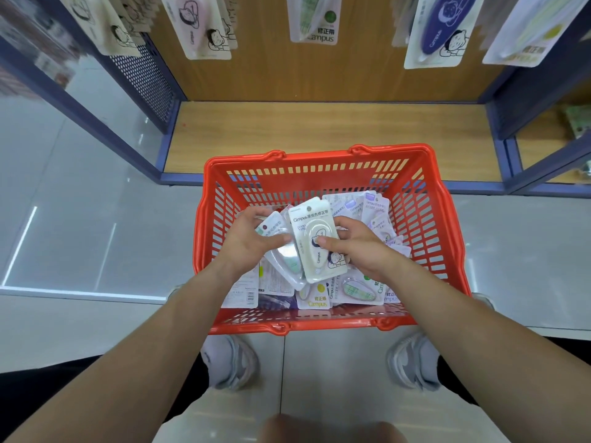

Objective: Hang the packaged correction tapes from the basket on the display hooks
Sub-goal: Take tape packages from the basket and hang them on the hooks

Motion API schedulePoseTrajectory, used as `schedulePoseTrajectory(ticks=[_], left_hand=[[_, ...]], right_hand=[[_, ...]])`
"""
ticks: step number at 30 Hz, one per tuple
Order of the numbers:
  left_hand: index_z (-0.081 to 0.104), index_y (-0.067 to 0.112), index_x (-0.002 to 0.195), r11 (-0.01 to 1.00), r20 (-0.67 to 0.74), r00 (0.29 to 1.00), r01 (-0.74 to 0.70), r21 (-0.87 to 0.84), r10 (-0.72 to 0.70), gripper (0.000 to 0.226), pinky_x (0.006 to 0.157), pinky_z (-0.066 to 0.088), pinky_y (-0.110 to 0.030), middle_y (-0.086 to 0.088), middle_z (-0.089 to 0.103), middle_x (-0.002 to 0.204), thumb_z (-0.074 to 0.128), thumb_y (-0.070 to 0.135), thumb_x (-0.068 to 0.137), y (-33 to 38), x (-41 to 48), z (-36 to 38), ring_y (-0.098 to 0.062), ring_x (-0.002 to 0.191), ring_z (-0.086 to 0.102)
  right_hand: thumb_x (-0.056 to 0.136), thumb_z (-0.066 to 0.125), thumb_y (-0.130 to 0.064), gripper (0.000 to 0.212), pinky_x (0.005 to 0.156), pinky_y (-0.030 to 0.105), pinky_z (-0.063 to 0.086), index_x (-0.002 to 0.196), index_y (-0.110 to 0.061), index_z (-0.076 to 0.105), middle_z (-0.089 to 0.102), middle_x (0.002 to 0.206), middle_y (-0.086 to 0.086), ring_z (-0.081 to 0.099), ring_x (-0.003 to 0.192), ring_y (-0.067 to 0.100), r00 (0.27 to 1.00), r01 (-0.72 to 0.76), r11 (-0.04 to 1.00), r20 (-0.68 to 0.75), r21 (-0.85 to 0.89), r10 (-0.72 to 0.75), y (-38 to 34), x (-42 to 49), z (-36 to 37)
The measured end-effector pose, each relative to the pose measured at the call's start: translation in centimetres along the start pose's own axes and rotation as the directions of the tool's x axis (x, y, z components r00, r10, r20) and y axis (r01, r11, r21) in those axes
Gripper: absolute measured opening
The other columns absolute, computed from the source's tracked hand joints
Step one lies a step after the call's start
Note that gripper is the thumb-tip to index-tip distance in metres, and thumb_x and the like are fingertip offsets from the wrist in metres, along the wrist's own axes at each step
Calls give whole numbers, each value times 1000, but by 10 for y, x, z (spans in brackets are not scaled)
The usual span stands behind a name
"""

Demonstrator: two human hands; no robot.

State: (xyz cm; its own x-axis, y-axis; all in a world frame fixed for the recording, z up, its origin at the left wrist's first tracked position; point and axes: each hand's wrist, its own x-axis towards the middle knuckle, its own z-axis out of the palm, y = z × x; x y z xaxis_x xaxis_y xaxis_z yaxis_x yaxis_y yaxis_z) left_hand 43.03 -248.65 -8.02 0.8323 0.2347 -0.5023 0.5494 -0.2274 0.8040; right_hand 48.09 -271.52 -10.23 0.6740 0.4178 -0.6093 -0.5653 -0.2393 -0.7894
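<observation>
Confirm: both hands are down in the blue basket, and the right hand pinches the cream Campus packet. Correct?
No, the basket is red, not blue; the head view shows it. The rest holds: the left hand, holding other packets, and right hand are down in it, and the right hand pinches the cream Campus packet.

Left hand and right hand grip correction-tape packs inside red basket.

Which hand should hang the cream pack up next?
Probably the right. The right hand pinches the cream pack, thumb on its front, so it can lift it straight out of the basket. The left hand is busy gripping a bunch of other packs.
</observation>
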Motion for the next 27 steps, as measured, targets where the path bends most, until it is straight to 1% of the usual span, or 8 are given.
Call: schedulePoseTrajectory(ticks=[3,5,7,10,15,18,22,27], left_hand=[[60,21,117,1000,23,1000,8,-19,-7,48,88,60,-40,6,65,125,88,14,78,4,-1,0,-17,115,64],[60,20,118,999,0,1000,8,-31,-8,48,76,62,-32,7,64,121,87,14,79,6,0,-1,-14,108,66],[60,18,116,998,-20,1000,3,-64,-4,45,62,61,-24,5,64,119,87,14,79,7,-1,-2,-5,97,67],[62,17,115,994,-3,1000,-12,-113,11,42,58,60,-26,-3,66,117,86,10,80,6,-3,2,-2,79,71],[66,23,117,969,4,1000,26,-246,-26,37,84,61,-58,-8,74,114,84,21,84,4,-2,6,-28,97,75],[58,15,131,938,93,994,82,-336,-54,43,83,62,-49,-2,78,108,76,17,92,9,-5,10,-25,99,76],[49,13,137,946,150,987,104,-306,-60,67,92,59,-50,-5,77,113,86,13,81,9,-6,15,-25,102,75],[47,15,137,956,110,989,125,-267,-99,85,96,57,-54,-5,77,113,93,18,66,5,-5,11,-26,103,75]], right_hand=[[93,70,-6,33,45,9,41,126,-6,61,72,108,14,69,67,2,999,22,999,22,47,-24,1,0,-2],[92,71,-8,33,49,14,47,125,-8,63,73,110,14,72,78,12,999,18,997,42,75,-21,-1,0,-4],[91,73,-10,32,63,24,54,122,-12,65,74,110,13,73,92,22,998,29,995,57,95,-34,1,2,-4],[89,74,-11,36,81,34,55,124,-12,65,74,109,12,71,100,26,997,33,992,71,118,-41,3,4,1],[90,74,-10,35,81,35,59,124,-16,67,72,119,9,73,104,25,998,35,990,54,139,-43,2,5,9],[88,79,-14,34,86,39,61,120,-20,71,73,113,1,73,105,24,998,60,992,13,108,-61,1,6,14],[85,82,-16,33,81,38,62,115,-27,73,76,95,-11,74,98,17,994,108,993,7,50,-109,-4,4,24],[76,88,-9,44,80,27,59,116,-20,71,79,91,-1,75,88,13,982,190,981,-13,-35,-191,-10,4,31]])
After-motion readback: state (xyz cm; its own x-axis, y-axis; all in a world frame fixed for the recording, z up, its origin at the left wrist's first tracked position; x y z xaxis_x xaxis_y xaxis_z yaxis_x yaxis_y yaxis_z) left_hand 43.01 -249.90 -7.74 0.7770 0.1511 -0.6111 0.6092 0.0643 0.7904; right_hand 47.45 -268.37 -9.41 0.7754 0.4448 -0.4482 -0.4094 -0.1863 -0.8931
